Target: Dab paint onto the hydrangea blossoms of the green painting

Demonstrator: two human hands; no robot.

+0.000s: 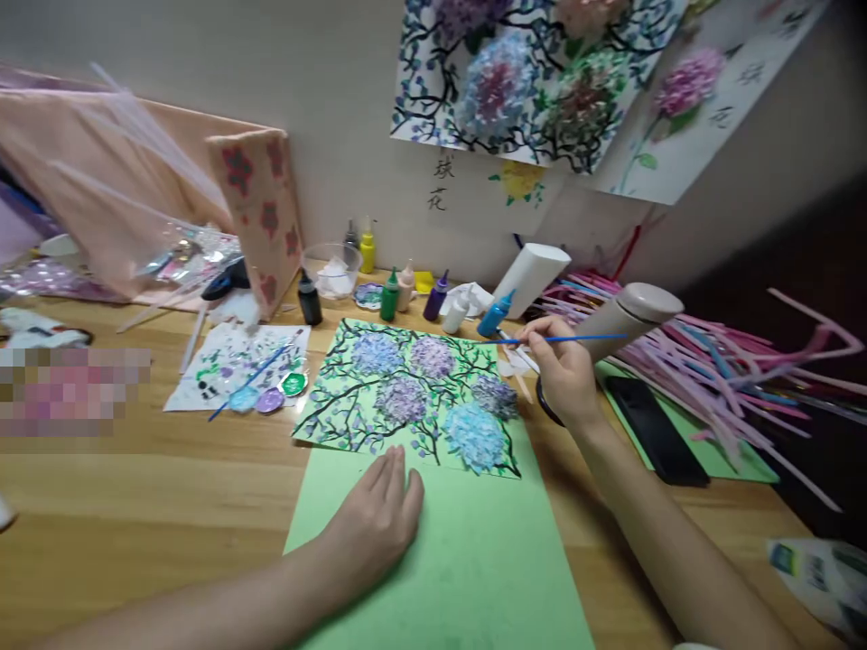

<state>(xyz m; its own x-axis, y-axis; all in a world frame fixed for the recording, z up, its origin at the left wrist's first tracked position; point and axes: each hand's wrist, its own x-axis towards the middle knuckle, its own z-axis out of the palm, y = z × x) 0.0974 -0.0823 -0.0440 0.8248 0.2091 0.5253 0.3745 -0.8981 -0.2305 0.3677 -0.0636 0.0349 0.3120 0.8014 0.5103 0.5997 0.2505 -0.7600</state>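
Note:
In the head view, my right hand (565, 375) pinches a thin blue paintbrush (602, 338) above the right edge of a flower picture (352, 397). The brush lies almost level, its tip pointing left. My left hand (379, 506) rests palm down, fingers stretched toward the picture's lower edge. Under that hand is a large light green sheet (467, 560). Black branches, small leaves and raised blue and purple blossoms cover the picture. A second blue brush (247, 384) lies across a paint-spotted sheet (209, 361), near bottle caps with blue, purple and green (293, 385) paint.
Several paint bottles, including a green one (389, 295) and a blue one (496, 313), line the wall. On the right are a thermos (629, 316), a black phone (656, 429) and pink pipe cleaners (731, 379). A glue gun (41, 328) lies left.

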